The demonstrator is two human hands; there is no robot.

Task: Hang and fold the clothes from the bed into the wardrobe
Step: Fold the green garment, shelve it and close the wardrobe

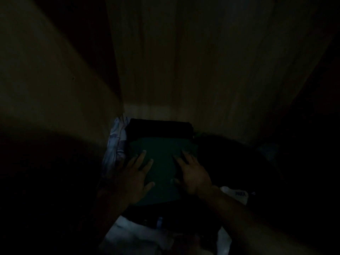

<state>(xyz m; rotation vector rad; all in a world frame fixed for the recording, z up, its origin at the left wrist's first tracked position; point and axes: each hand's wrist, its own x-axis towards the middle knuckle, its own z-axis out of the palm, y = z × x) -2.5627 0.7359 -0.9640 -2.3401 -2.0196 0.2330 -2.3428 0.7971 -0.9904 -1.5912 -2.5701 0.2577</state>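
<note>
The view was very dim and underexposed, with the corners at 4, 7 and 8 o'clock sunk into near black. Faint light reached the wooden back panel (184, 70) at 12 o'clock and the pale cloth (128, 234) at 6 o'clock. Detail was soft and grainy, and the straight edges bowed outward.

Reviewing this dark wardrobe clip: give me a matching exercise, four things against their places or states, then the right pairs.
Things:
1. green folded garment
2. black folded garment
3. left hand
4. pale patterned cloth

Places or states:
A. against the left wall
B. flat on the green garment's left part
C. behind the green garment
D. under both hands

Pairs: 1-D, 2-C, 3-B, 4-A
</note>
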